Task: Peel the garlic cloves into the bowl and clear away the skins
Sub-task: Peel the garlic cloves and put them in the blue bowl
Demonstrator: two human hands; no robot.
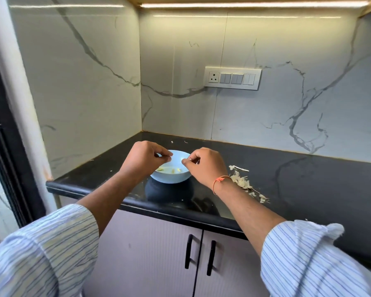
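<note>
Garlic skins (242, 182) on black counter (308, 179), marble-look walls (287, 99), grey cabinets (159, 254)

A pale blue bowl (169, 177) is sitting upright near the black surface's (298, 179) front edge, holding a few peeled garlic cloves (174, 170). Papery white skins (242, 182) are lying heaped just right of it.

Both arms reach forward, sleeves rolled. The left hand (142, 157) and right hand (204, 166) are raised close together, fingers curled, fingertips pinched.
</note>
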